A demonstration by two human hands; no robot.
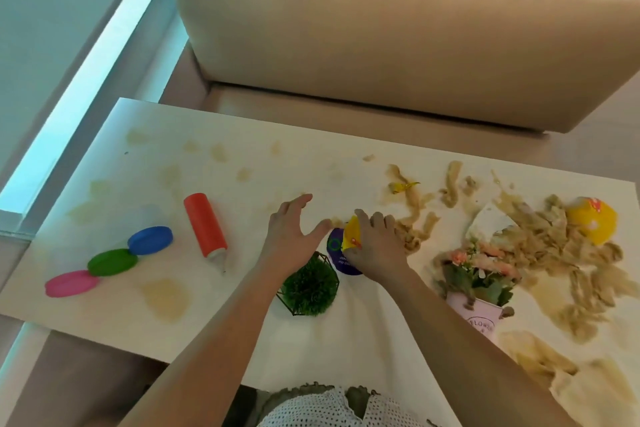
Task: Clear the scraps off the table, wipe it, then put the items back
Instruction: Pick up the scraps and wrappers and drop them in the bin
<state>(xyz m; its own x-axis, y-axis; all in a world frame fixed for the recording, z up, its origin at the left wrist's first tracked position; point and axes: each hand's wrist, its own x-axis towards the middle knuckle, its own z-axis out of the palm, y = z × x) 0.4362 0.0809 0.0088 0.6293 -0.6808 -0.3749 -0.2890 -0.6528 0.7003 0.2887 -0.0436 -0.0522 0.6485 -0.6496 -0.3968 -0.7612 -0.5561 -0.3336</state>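
Note:
Brown mushy scraps (540, 246) are smeared over the right half of the white table (242, 163), with a yellow wrapper (593, 224) among them. My right hand (377, 246) presses on a yellow wrapper piece (351, 234) that lies over a purple packet (337, 255) near the table's middle. Just left of it, my left hand (294, 225) hovers with fingers spread and nothing in it. A small yellow scrap (403, 186) lies farther back.
A red squeeze bottle (205, 225) lies on its side at the left, beside blue (150, 240), green (112, 262) and pink (72, 283) lids. A green grass ball in a wire frame (310, 286) and a pink flower pot (476, 295) stand near me. A beige bench (398, 38) faces the table.

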